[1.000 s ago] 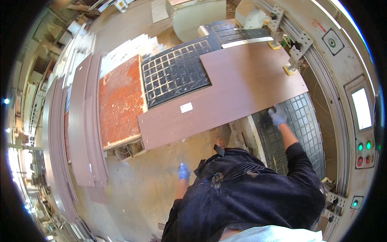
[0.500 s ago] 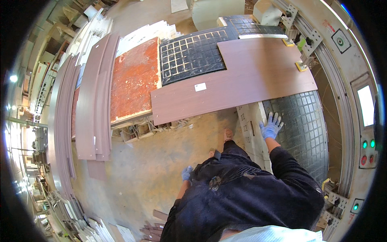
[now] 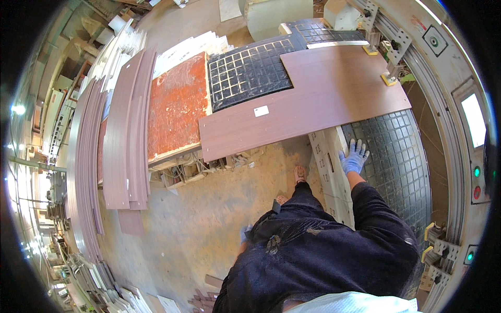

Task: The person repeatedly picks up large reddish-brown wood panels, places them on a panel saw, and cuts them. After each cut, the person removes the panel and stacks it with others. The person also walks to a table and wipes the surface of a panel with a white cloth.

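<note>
My right hand (image 3: 354,158), in a light blue glove, rests with fingers spread on the edge of the black gridded machine bed (image 3: 392,156). Nothing is held in it. Just beyond its fingertips lies a large brown L-shaped panel (image 3: 308,104) with a small white label (image 3: 261,110). That panel spans the beds and reaches the yellow-padded clamps (image 3: 389,79) on the right. Low beside my body hangs my gloved left hand (image 3: 244,233), mostly hidden by my clothing, so its fingers cannot be made out.
On the left, several long brown boards (image 3: 125,135) are stacked by a worn red tabletop (image 3: 177,107). Another black grid bed (image 3: 250,70) lies behind the panel. At the far right stands a machine frame with a screen (image 3: 473,120) and lit buttons. Brown offcuts (image 3: 203,301) lie on the floor.
My left hand has slipped further behind my clothing. My right hand stays spread on the bed's edge, its fingers slightly shifted. The view has tilted a little; the L-shaped panel lies unmoved.
</note>
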{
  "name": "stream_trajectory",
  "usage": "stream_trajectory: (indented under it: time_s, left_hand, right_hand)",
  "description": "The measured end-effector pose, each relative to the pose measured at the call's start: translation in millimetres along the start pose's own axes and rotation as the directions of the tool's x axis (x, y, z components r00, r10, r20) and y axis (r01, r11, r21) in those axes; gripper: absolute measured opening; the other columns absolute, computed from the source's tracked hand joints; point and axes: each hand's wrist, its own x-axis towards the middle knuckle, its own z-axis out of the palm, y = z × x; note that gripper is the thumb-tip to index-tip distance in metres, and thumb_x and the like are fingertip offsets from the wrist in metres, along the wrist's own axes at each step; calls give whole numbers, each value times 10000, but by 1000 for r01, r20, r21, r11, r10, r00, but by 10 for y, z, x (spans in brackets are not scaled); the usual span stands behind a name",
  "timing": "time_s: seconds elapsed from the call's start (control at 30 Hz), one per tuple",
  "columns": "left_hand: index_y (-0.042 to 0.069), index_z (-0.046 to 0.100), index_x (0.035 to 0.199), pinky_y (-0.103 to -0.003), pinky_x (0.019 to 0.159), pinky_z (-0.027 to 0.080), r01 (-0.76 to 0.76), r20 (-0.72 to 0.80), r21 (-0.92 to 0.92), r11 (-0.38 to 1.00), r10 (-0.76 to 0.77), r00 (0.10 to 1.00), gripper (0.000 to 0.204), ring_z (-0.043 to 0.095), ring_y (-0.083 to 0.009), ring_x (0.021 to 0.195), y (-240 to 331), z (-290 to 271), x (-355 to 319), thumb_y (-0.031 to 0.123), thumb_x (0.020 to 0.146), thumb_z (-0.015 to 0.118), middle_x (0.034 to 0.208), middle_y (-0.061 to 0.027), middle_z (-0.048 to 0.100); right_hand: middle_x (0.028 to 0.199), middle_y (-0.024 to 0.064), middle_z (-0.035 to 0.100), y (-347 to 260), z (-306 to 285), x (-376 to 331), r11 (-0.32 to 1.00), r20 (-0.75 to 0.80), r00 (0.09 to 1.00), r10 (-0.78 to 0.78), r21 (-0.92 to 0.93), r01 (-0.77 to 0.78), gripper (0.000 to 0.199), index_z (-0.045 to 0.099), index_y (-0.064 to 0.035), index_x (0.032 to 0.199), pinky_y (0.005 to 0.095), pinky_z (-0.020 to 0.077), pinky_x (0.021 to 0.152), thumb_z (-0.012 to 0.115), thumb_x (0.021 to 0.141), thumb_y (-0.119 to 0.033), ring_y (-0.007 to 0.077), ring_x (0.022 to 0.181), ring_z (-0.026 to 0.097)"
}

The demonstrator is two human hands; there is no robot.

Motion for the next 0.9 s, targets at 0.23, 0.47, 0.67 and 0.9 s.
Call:
stream_trajectory:
  time_s: [0.23,0.47,0.67,0.9]
  left_hand:
    - [19,590,847,-330,618,464,18,-100,-139,990,-33,994,319,559,-167,728,800,115,-178,335,889,576,783,-65,591]
    - [14,525,945,-346,691,487,77,-9,-84,993,-78,997,284,566,-194,806,925,-115,-206,289,896,579,881,-80,584]
    - [30,524,932,-326,672,475,73,-8,-84,994,-74,997,269,546,-178,772,845,-16,-191,293,900,571,874,-77,582]
    - [35,522,939,-330,678,475,109,43,-33,994,-107,993,269,547,-181,780,890,5,-89,296,899,570,880,-77,583]
  right_hand:
    - [1510,96,145,209,106,-1,998,1,999,50,-26,-50,736,237,-187,1434,519,31,1101,445,830,-553,304,1389,108]
    - [1502,101,170,99,120,46,999,-19,1000,21,26,-21,728,265,-175,1422,512,11,1103,451,821,-544,303,1389,105]
    - [1502,106,166,159,40,1,999,0,1000,26,26,-26,732,256,-175,1428,526,24,1097,448,830,-552,309,1383,130]
    - [1491,114,194,173,17,-2,998,-27,1000,7,65,-5,718,295,-168,1413,520,46,1101,474,827,-541,313,1374,158]
